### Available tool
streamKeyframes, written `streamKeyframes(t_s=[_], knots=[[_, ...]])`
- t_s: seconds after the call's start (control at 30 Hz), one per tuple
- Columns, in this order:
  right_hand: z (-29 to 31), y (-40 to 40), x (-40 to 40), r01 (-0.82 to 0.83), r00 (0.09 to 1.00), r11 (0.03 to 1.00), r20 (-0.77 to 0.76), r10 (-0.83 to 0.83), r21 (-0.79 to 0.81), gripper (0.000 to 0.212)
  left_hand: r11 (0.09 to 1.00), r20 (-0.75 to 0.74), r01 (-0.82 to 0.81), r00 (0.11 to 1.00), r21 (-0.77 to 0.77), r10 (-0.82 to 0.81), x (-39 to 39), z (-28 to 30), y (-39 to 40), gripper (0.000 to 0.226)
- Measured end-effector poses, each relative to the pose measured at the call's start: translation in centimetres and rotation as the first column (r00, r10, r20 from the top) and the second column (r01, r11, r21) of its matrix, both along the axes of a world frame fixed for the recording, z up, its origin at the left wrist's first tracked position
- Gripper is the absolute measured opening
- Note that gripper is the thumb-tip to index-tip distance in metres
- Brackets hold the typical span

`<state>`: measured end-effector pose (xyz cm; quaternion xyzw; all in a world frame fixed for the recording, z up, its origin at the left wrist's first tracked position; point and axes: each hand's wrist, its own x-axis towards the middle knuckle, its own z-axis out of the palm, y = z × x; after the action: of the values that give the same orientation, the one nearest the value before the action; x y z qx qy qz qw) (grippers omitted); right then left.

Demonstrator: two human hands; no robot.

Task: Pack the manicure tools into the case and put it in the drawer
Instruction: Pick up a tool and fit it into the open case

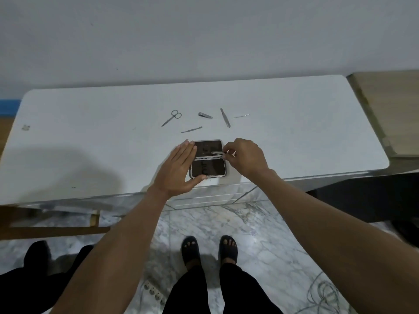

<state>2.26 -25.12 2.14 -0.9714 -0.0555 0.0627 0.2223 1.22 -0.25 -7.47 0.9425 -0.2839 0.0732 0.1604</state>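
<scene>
Fingers of the right hand [246, 158] pinch a small metal tool [218, 152] over the open case [208, 160], which lies near the table's [90, 132] front edge. Left hand [179, 171] rests flat, fingers spread, on the case's left side. Scissors [171, 117], clippers [205, 115] and file [225, 117] lie beyond.

Left hand [179, 168] flat on the open case [208, 165], right hand [246, 158] pinching a small metal tool [217, 152] over it; scissors [171, 117], nail clipper [205, 115] lie beyond.
</scene>
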Motion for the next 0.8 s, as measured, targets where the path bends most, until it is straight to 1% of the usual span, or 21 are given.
streamKeyframes(t_s=[0.13, 0.27, 0.67, 0.8], knots=[[-0.4, 0.7, -1.1, -0.014, 0.999, 1.0, -0.03, 0.014, -0.007, 0.017, 1.0, -0.028, -0.026, 0.999, 0.012, 0.027, -0.4, 0.1, -0.1, 0.094], [-0.8, 1.2, -1.8, -0.015, 0.998, 1.0, -0.059, 0.014, -0.018, 0.017, 0.999, -0.05, -0.042, 0.998, -0.013, 0.041, -1.1, -0.5, 0.0, 0.092], [-1.7, 1.6, -2.4, -0.033, 0.998, 0.998, -0.062, 0.029, -0.051, 0.016, 0.992, -0.087, -0.124, 0.989, -0.029, 0.121, -1.8, -0.4, -0.3, 0.106], [-1.8, 1.6, -2.4, -0.044, 0.998, 0.998, -0.055, 0.041, -0.049, 0.016, 0.991, -0.107, -0.135, 0.985, -0.013, 0.133, -1.7, -0.4, -0.3, 0.109]])
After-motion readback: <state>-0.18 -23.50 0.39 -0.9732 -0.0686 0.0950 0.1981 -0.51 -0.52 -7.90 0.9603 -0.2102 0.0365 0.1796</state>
